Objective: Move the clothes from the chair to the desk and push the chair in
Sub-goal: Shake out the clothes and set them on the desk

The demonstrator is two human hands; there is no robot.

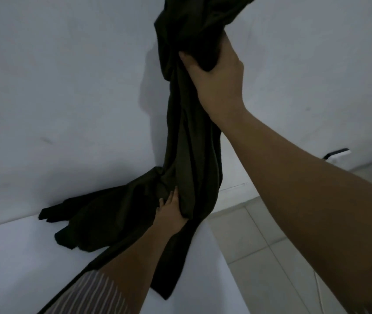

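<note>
A single head-worn camera looks forward and down from close above the white tabletop (21, 257), facing the wall (55, 87), with tiled floor (260, 245) at its right

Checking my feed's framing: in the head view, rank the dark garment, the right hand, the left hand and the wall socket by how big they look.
1. Dark garment, by far.
2. Right hand, gripping it up high.
3. Left hand, gripping it lower, looks smaller, though it is farther from the camera, so unsure.
4. Wall socket, smallest.
</note>
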